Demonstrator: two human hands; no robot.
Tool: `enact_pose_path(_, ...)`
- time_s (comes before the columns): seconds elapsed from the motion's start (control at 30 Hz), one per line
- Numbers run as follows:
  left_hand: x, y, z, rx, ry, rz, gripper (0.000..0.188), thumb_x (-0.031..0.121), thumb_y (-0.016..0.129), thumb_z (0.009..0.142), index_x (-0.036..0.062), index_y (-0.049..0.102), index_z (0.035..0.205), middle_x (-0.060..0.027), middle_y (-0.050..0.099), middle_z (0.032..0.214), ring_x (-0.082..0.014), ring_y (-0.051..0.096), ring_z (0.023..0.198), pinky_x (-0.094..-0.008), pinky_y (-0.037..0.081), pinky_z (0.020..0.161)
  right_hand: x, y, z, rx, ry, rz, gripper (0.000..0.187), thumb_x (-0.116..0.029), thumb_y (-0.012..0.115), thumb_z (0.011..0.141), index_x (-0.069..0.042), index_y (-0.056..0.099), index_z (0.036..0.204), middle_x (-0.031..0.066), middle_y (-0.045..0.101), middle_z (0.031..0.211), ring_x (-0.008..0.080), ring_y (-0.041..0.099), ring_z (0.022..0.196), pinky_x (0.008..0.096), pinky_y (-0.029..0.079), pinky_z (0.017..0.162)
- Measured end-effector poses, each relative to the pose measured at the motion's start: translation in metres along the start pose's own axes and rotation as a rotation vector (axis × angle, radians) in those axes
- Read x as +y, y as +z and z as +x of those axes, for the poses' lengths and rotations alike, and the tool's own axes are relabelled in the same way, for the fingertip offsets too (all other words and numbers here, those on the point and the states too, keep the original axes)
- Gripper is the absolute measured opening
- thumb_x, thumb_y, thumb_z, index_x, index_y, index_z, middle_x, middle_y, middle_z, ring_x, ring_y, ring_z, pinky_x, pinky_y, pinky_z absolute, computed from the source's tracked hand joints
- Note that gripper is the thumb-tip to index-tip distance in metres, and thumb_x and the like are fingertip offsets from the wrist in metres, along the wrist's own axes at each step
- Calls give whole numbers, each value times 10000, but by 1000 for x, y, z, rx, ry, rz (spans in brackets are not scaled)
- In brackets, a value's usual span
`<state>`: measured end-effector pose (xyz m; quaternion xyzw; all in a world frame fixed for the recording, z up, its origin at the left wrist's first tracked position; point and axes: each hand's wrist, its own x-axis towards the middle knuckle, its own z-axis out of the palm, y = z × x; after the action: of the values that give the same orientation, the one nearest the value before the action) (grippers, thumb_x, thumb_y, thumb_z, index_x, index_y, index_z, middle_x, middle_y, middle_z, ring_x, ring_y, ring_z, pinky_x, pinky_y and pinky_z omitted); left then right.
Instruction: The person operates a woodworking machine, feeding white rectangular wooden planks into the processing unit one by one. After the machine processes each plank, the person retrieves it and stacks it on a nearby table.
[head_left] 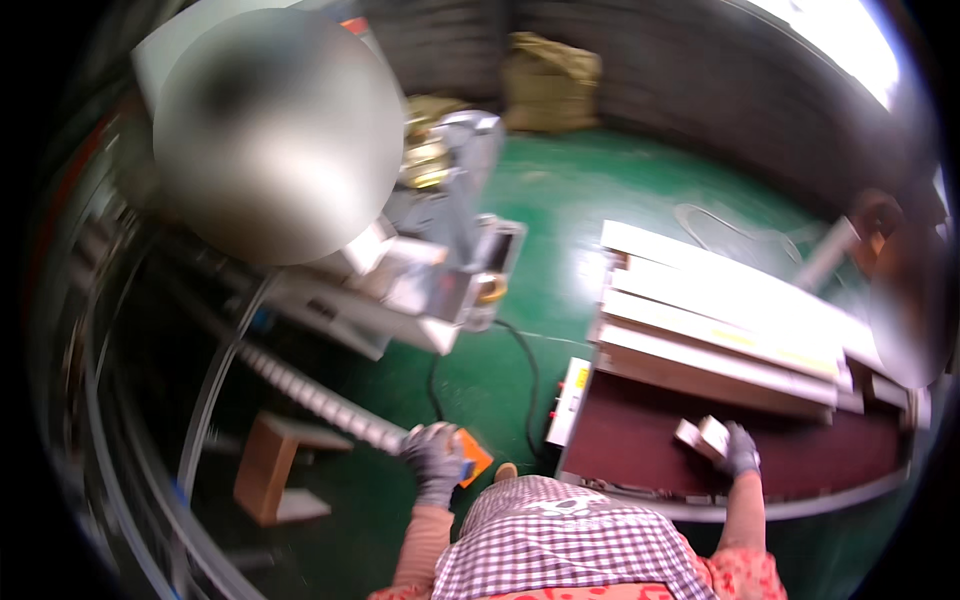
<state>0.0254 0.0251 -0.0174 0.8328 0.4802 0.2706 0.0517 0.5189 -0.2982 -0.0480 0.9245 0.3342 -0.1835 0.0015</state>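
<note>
My left hand (434,462), in a grey glove, is closed at the near end of a long row of white segments (320,400). An orange piece (475,459) with a bit of blue shows beside its fingers; what the fingers hold is hidden. My right hand (741,450), gloved too, grips a small white box (713,437) over the dark red conveyor belt (640,425). Close to its left is another small white box (687,432), apparently on the belt.
Long white covers or panels (700,310) run along the belt's far side. A grey machine (440,200) with yellow tape rolls stands at left. A cable (530,375) crosses the green floor. Metal rails (205,430) curve at far left near a brown carton (268,470). A blurred round object hides the upper left.
</note>
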Motion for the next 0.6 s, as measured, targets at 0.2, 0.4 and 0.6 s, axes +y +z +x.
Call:
enact_pose_path(0.2, -42, 32, -17, -59, 84, 133, 136, 159, 628, 824, 67, 700, 894, -98, 691, 871, -262, 633, 812, -400, 505, 735, 13, 1, 27, -100, -27, -184, 809, -281, 899, 494, -163, 570, 1224, 117, 643, 1137, 310, 605, 1105, 448, 419, 975)
enact_pose_path(0.4, -32, 36, -9, -142, -14, 231, 299, 340, 575, 853, 85, 716, 788, -116, 693, 836, -304, 639, 757, -404, 500, 700, 26, 12, 4, -40, 30, -85, 616, -137, 802, 630, -176, 572, 1200, 117, 633, 1132, 290, 622, 1086, 468, 388, 979)
enact_pose_path(0.6, -75, 23, -26, -87, 10, 170, 294, 303, 590, 867, 40, 692, 783, -161, 668, 833, -323, 618, 760, -405, 494, 720, 11, 6, 2, -8, -81, -62, 546, -121, 779, 668, -175, 597, 1179, 115, 637, 1129, 302, 624, 1077, 447, 436, 889)
